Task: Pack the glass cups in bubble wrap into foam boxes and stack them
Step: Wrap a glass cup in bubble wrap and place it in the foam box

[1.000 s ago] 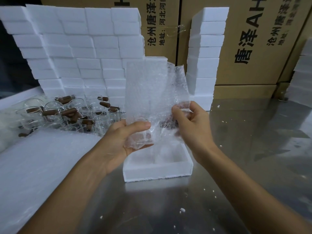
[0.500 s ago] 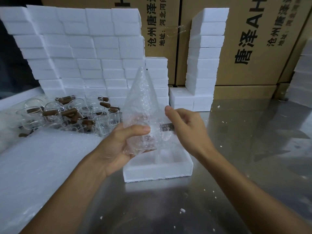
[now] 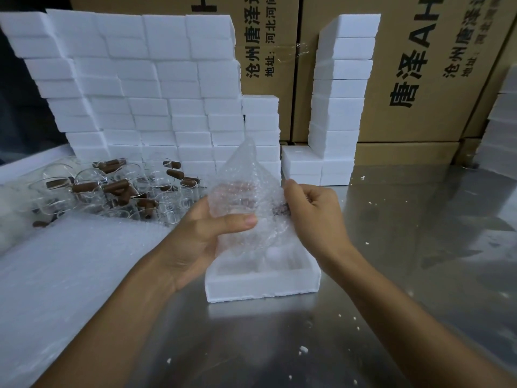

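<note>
Above steel table (image 3: 419, 275), clear crinkled bubble-wrapped cup (image 3: 246, 203) peaks.

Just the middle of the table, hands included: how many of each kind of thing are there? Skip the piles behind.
Hands: 2, left hand and right hand, both gripping the wrap
Bubble-wrapped cup: 1, held above the box
Open foam box: 1, on the metal table
Total: 4
</note>
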Available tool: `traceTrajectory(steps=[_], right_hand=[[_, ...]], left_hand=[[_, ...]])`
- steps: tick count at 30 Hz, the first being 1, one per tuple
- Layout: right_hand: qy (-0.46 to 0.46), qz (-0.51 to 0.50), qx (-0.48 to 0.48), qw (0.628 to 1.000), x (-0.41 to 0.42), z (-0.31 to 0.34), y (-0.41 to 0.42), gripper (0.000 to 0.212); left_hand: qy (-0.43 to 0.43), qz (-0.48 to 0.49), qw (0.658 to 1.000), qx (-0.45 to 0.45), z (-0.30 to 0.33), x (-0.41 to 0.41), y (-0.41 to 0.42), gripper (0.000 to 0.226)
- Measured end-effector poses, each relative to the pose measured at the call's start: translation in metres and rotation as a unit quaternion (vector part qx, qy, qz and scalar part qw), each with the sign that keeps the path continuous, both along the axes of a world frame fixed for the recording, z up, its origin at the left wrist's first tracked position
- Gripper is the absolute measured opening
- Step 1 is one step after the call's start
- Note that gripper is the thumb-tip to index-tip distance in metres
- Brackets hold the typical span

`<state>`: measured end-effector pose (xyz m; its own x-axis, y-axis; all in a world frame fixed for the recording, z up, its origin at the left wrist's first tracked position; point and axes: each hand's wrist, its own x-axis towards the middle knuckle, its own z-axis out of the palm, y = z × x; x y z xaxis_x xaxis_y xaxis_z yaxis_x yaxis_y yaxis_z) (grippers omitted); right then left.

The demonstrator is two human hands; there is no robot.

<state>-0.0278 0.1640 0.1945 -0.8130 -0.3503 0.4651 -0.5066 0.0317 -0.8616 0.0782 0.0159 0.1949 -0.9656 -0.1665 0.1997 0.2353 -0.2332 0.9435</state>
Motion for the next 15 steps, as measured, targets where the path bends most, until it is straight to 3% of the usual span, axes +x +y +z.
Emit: traceTrajectory(steps=[5, 8, 12, 15], right_hand=[[-0.02, -0.044, -0.022, 0.999, -0.006, 0.003, 0.004, 0.045], [-0.026, -0.057, -0.028, 0.998, -0.008, 0.004, 0.004, 0.044], [-0.019, -0.058, -0.028, 0.998, -0.007, 0.003, 0.002, 0.042], [-0.007, -0.061, -0.037, 0.997, -0.004, 0.005, 0.003, 0.047]], left_hand=[[0.066, 0.162, 0.983, -0.055, 0.008, -0.001, -0.004, 0.07], [0.135, 0.206, 0.95, -0.189, 0.011, 0.002, -0.001, 0.073], [0.152, 0.227, 0.867, -0.417, 0.007, 0.004, 0.013, 0.081], [0.152, 0.246, 0.809, -0.513, 0.004, 0.003, 0.024, 0.073]])
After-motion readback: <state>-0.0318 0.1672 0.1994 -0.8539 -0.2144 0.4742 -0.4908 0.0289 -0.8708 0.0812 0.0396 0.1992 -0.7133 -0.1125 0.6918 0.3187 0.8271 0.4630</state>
